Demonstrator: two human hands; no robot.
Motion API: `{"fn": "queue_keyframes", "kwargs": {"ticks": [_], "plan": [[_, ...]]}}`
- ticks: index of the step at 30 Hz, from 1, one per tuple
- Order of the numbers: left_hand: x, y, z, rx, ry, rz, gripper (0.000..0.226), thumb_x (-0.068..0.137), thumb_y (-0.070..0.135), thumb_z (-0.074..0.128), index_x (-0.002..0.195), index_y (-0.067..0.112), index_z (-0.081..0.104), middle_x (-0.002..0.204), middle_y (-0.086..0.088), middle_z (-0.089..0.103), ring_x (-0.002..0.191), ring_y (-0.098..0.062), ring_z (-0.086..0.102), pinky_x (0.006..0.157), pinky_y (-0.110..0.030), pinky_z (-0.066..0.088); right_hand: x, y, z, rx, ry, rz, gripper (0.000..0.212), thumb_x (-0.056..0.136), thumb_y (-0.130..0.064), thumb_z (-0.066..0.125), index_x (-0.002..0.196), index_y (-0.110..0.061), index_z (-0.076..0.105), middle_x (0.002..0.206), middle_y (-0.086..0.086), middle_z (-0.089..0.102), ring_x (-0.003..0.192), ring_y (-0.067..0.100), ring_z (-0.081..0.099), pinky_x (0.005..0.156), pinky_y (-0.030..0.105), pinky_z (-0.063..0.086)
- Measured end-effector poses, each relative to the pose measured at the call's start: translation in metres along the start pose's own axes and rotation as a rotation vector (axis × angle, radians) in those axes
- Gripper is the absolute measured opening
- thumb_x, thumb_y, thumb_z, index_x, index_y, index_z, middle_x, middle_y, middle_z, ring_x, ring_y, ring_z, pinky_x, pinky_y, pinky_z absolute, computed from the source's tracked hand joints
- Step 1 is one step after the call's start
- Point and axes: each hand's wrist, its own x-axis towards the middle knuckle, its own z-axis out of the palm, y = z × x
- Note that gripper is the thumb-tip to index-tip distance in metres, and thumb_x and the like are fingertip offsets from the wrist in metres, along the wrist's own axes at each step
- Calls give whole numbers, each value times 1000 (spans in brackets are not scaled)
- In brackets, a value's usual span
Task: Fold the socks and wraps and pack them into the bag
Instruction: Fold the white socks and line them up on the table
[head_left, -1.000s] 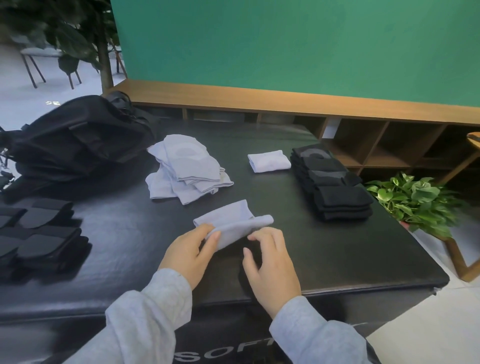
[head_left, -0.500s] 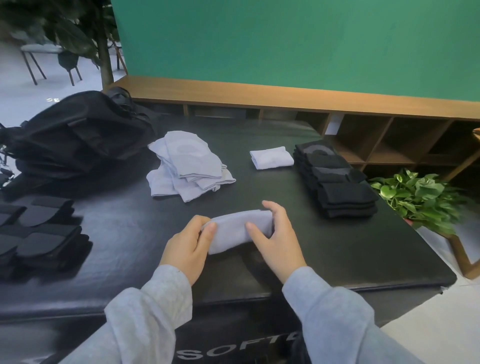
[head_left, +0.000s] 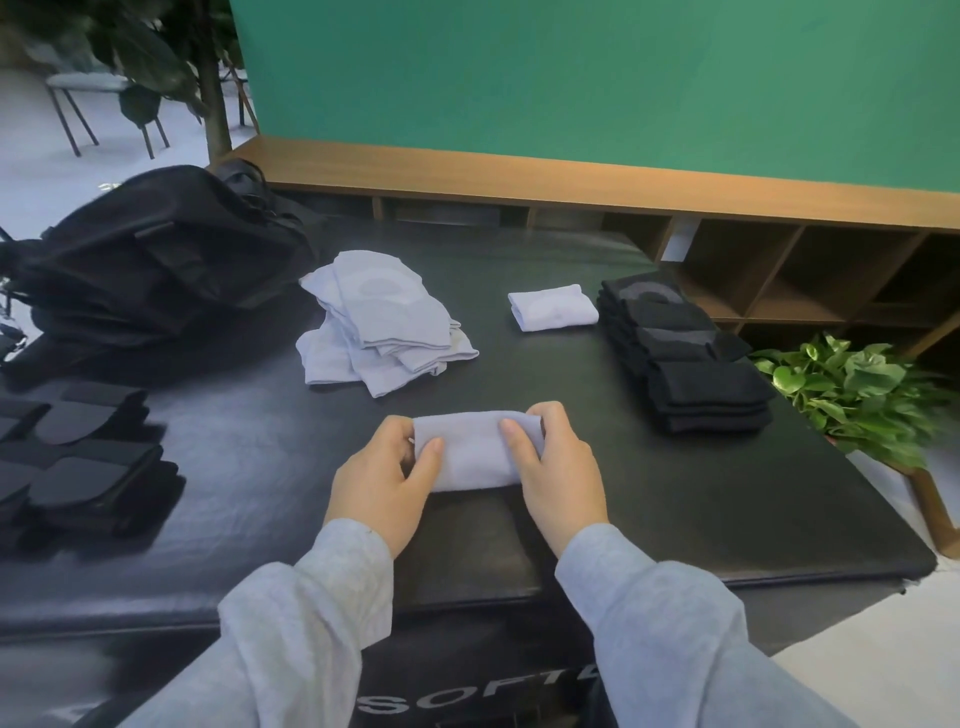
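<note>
A folded white sock (head_left: 475, 449), soft knit and rolled into a short oblong, is held between both hands on the black matte desk (head_left: 701, 499). Its left end is gripped by the left hand (head_left: 382, 480), fingers curled over the far edge and thumb laid on top; its right end is gripped likewise by the right hand (head_left: 558, 475). Beyond it a loose heap of white socks (head_left: 379, 322) is seen, with a single folded white bundle (head_left: 553, 307) to the right. A neat stack of black socks (head_left: 685, 351) is placed at far right. Flat black wraps (head_left: 67, 457) are laid at left, near the black fabric bag (head_left: 156, 260).
</note>
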Motion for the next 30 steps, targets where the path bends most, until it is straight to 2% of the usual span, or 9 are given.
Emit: {"fn": "queue_keyframes", "kwargs": {"ticks": [4, 9, 11, 14, 17, 20, 25, 27, 30], "plan": [[3, 2, 4, 26, 25, -24, 14, 91, 36, 51, 91, 22, 50, 68, -1, 52, 66, -15, 51, 57, -25, 38, 4, -3, 3, -141, 61, 4, 25, 96, -46, 40, 96, -21, 38, 69, -11, 47, 73, 22, 51, 63, 31, 37], [0, 0, 8, 24, 68, 7, 28, 87, 27, 59, 107, 27, 40, 96, 6, 48, 83, -14, 52, 75, -30, 44, 7, -1, 6, -86, 153, 58, 17, 95, -36, 47, 95, -23, 37, 84, -11, 48, 80, 17, 49, 66, 30, 37], [-1, -2, 8, 83, 97, 74, 33, 87, 25, 58, 116, 27, 41, 115, 8, 39, 97, -12, 47, 87, -30, 38, 2, 1, 9, -155, 270, -118, 8, 92, -19, 53, 93, -19, 45, 94, -7, 48, 87, 17, 45, 69, 32, 43], [0, -2, 7, 271, 43, 134, 20, 92, 27, 47, 112, 27, 46, 116, 9, 44, 109, -14, 43, 94, -28, 26, -4, 9, 20, -284, 393, -537, 15, 78, -8, 51, 88, -14, 61, 96, 1, 57, 84, 19, 41, 68, 32, 42], [2, -1, 8, 345, 10, 137, 21, 94, 28, 39, 114, 28, 47, 114, 12, 52, 116, -11, 42, 98, -27, 23, -9, 10, 24, -306, 193, -712, 22, 80, -21, 49, 90, -19, 68, 94, -3, 63, 82, 18, 48, 68, 31, 43], [1, -1, 7, 340, -14, 130, 27, 96, 22, 34, 119, 27, 47, 122, 11, 53, 121, -10, 41, 102, -27, 21, -9, 11, 22, -372, 59, -702, 26, 85, -35, 47, 98, -30, 70, 101, -12, 64, 86, 14, 50, 69, 27, 41], [-1, -3, 9, 379, -31, 145, 39, 97, 21, 31, 133, 33, 39, 147, 14, 31, 141, -4, 14, 112, -29, 8, -1, 15, 11, -538, 28, -621, 32, 84, -43, 42, 101, -35, 68, 113, -13, 64, 91, 20, 58, 67, 33, 45], [-2, -1, 10, 403, -31, 137, 39, 98, 26, 31, 136, 32, 38, 149, 15, 27, 141, -3, 11, 114, -30, 6, 12, 18, -1, -574, 38, -459, 35, 87, -45, 39, 107, -34, 66, 125, -12, 59, 107, 22, 55, 77, 36, 46], [-3, 1, 9, 408, -37, 123, 38, 98, 30, 32, 136, 32, 39, 148, 16, 29, 141, -2, 12, 115, -30, 6, 38, 34, -18, -381, -74, -169, 35, 96, -40, 42, 128, -31, 55, 148, -11, 35, 136, 15, 26, 105, 29, 28]]}}
